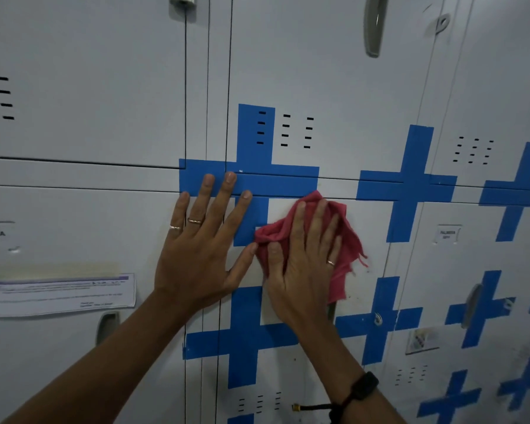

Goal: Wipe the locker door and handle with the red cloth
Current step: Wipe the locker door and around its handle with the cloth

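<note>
A grey locker door (371,228) with blue cross markings fills the middle of the view. My right hand (306,264) presses the crumpled red cloth (346,234) flat against the upper part of this door, just below its top edge. My left hand (202,246) lies flat with fingers spread on the door's left edge and the frame beside it, holding nothing. Its thumb touches the cloth's left side. The door's handle (332,310) is mostly hidden behind my right hand and the cloth's hanging end.
Rows of grey lockers surround the door. Metal handles (375,24) stick out above, another handle (471,304) at right and a recessed one (107,325) at lower left. A paper notice (58,293) is taped at left. A small lock loop (378,318) sits by the door's right edge.
</note>
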The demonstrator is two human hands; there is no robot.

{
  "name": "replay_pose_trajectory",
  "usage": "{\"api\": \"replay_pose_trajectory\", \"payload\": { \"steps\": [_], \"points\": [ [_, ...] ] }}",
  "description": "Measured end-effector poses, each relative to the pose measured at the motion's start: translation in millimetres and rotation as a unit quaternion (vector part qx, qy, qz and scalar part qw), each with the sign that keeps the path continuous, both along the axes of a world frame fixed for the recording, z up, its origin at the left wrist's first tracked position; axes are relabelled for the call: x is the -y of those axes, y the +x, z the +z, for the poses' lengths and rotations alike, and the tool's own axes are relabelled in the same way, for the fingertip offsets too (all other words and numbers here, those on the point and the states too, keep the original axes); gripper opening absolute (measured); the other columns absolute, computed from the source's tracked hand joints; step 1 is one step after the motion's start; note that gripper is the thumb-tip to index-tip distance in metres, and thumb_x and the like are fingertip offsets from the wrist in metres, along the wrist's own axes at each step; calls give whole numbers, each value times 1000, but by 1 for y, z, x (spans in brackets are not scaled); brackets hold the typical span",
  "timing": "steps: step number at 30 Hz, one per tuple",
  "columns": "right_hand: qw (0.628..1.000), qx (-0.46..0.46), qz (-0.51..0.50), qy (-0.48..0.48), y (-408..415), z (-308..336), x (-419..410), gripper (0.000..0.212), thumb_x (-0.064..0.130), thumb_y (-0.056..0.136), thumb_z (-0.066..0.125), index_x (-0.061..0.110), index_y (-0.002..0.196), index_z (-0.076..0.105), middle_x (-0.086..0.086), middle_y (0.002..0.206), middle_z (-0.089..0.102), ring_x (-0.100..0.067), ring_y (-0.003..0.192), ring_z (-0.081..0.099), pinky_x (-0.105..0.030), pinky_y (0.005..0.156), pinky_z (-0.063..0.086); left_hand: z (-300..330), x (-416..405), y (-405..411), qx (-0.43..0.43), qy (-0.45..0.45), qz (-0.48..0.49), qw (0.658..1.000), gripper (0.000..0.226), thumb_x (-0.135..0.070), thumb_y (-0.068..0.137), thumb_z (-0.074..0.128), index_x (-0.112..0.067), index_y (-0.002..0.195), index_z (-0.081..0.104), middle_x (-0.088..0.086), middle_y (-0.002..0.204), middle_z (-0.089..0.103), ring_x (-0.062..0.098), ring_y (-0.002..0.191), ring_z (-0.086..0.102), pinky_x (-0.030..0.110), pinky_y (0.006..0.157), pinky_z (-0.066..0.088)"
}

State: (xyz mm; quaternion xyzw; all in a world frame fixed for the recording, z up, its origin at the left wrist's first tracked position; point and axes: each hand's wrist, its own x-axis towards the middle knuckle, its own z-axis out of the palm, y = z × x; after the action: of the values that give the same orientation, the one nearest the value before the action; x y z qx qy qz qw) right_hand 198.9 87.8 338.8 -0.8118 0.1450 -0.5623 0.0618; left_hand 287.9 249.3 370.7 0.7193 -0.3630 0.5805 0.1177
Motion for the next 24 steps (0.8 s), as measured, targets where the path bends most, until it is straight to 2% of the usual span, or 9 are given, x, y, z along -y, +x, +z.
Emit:
{"api": "replay_pose_trajectory", "payload": {
  "steps": [4,7,10,12,14,18,21,24],
  "points": [
    [999,44,-9,16,-3,14,22,85,63,103,32,19,166,-4,-1,174,-12,-24,161,-14,-49,129,-10,1,2,0,6,-5,6,1000,87,-65,102,46,-18,172,21,12,180,11,34,168,6,54,136,3],
    [987,118,30,103,-4,16,31,94,60,100,44,13,166,-5,0,175,-6,-18,162,-8,-46,131,-5,0,1,1,10,-6,13,1000,87,-65,102,47,-18,172,22,12,180,12,34,168,7,55,136,4],
    [969,172,11,175,1,24,31,91,59,102,38,8,165,-3,-3,175,-4,-20,162,-5,-48,131,-1,0,2,1,10,-4,16,1000,88,-64,102,48,-19,172,20,11,181,11,34,168,6,54,136,4],
    [968,174,-18,180,5,32,26,84,55,105,33,8,165,-3,-5,175,-4,-23,162,-5,-46,131,-3,0,2,1,10,-3,16,1000,88,-64,102,48,-19,172,19,11,181,10,33,168,5,54,136,3],
    [978,152,-16,140,4,39,18,80,51,107,32,9,165,-3,-5,175,-4,-23,162,-7,-47,131,-2,0,2,1,9,-4,16,1000,89,-64,102,48,-20,172,18,11,181,10,33,168,5,53,136,2],
    [999,21,33,-20,-2,39,7,79,56,107,27,14,166,-4,0,175,-9,-19,160,-15,-42,129,-12,0,2,1,9,-1,15,1000,91,-67,101,47,-20,172,17,11,181,9,34,168,5,54,136,3],
    [990,-48,46,-123,-11,34,20,81,55,107,38,17,166,-2,4,175,-9,-18,161,-12,-39,129,-14,0,1,2,7,2,19,1000,94,-69,98,50,-18,172,21,12,180,10,35,168,6,56,136,5],
    [979,-83,44,-179,-21,22,46,79,57,106,35,21,166,-2,6,175,-7,-18,162,-6,-39,129,-13,0,1,0,7,3,19,1000,97,-73,96,49,-18,171,23,12,180,12,35,168,7,57,136,9]
  ]
}}
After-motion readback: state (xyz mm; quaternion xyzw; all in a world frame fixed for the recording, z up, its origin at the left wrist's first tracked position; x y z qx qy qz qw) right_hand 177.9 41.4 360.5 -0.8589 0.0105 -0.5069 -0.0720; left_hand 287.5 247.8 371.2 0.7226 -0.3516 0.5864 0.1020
